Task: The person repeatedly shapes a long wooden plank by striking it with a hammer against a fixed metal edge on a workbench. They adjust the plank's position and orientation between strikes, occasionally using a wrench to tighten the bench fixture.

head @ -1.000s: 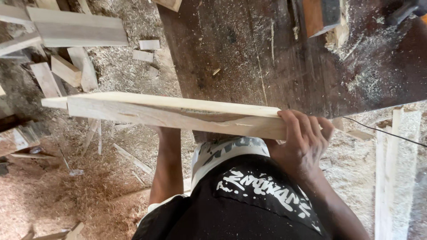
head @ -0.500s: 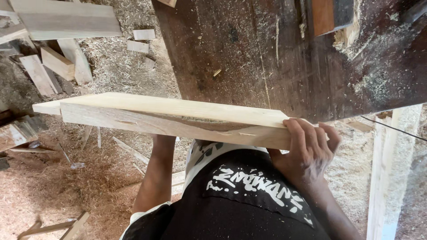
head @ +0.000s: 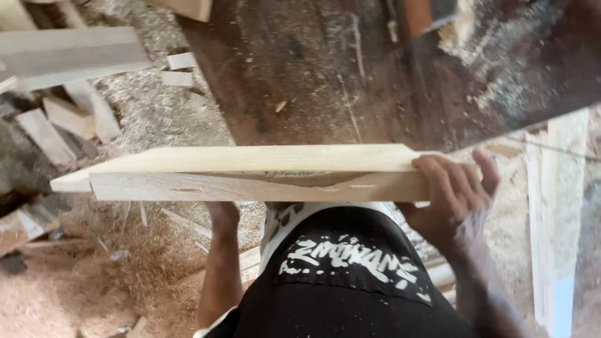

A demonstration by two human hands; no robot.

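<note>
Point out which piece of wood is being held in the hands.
The long pale plank, held level across the body: right hand grips its end, left hand underneath. Other pieces lie on sawdust.

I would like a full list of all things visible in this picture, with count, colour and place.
plank: one, pale wood, held level across the middle
table: one, dark brown, dusty, top centre to right
offcuts: several, pale, on the floor at upper left
sawdust: tan, covering the floor at left
boards: a few, pale, upright along the right edge
left hand: under the plank, mostly hidden
right hand: gripping the plank's right end
</note>
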